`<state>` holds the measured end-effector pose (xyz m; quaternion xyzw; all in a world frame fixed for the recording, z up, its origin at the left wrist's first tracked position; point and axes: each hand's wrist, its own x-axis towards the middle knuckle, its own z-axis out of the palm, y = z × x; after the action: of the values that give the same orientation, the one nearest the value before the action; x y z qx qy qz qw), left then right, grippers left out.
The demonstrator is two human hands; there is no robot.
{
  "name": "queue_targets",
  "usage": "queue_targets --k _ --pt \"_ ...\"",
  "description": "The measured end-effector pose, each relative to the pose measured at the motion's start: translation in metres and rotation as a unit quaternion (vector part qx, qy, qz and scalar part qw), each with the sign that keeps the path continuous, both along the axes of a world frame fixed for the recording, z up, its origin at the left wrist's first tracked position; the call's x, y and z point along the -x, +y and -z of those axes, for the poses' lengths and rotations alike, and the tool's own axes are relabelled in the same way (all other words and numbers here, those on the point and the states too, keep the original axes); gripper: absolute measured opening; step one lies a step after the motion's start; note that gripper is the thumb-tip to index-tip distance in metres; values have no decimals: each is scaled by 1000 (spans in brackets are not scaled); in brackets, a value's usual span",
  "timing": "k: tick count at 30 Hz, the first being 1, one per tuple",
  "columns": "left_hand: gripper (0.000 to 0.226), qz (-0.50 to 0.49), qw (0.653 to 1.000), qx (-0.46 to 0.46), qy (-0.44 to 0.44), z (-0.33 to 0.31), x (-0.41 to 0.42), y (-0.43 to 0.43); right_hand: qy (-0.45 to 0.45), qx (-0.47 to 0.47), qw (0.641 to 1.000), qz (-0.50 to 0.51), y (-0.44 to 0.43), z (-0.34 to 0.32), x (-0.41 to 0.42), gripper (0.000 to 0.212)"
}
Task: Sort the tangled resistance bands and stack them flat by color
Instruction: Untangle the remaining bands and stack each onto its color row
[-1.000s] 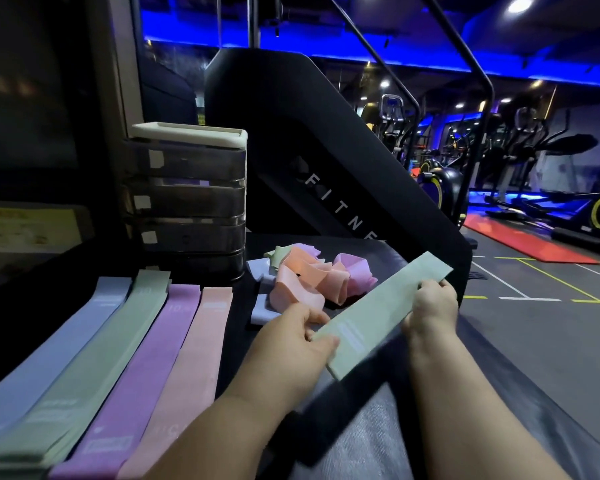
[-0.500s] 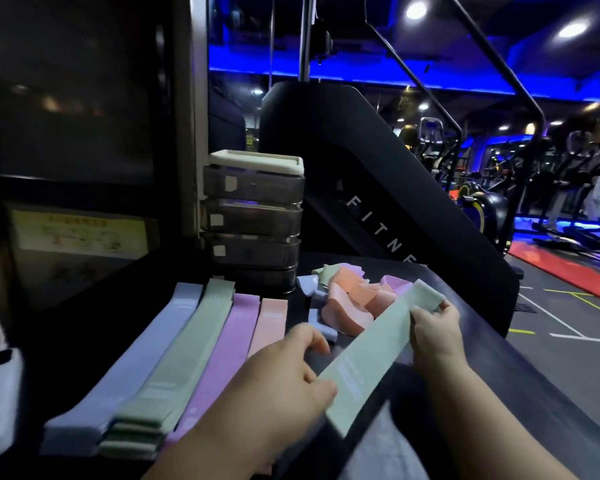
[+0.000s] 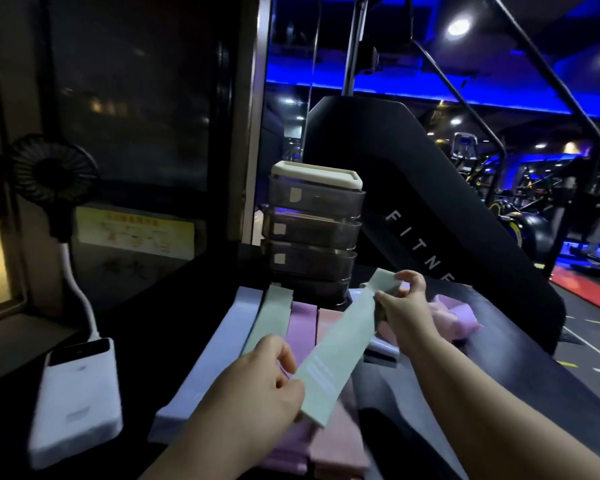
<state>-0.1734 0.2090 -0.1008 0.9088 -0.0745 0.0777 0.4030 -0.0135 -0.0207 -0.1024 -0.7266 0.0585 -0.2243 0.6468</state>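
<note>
Gym blue-lit; black table point(image 3: 174, 317): flat bands point(image 3: 243, 327), drawers point(image 3: 312, 230); green band point(image 3: 336, 351) held above.

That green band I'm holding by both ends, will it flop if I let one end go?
Probably floppy: the green band looks flat only because the left hand and right hand pinch its ends taut. Likely light, since fingertip pinches carry it. The unsorted bands lie crumpled, suggesting the same soft material.

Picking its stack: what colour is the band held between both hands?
Pale green, seen best in the head view: the band between left hand and right hand.
</note>
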Motion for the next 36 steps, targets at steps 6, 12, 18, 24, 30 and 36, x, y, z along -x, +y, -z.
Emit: queue_targets --k 6,12,18,24,30,36 --pt "8 0 1000 22 3 5 -1 39 -3 72 997 -39 53 -8 -28 26" --pt "15 -16 999 37 17 12 -13 67 16 128 988 -85 87 -11 -55 20" --pt "15 -10 999 19 29 16 -16 76 73 137 975 -162 104 -4 -74 20" --pt "14 10 999 -17 46 17 -15 77 66 211 962 -159 113 9 -80 25" --pt "14 15 994 -105 21 18 -14 75 45 347 927 -134 119 18 -80 25" --pt "12 9 989 -145 0 20 -15 72 56 464 873 -137 124 20 -80 35"
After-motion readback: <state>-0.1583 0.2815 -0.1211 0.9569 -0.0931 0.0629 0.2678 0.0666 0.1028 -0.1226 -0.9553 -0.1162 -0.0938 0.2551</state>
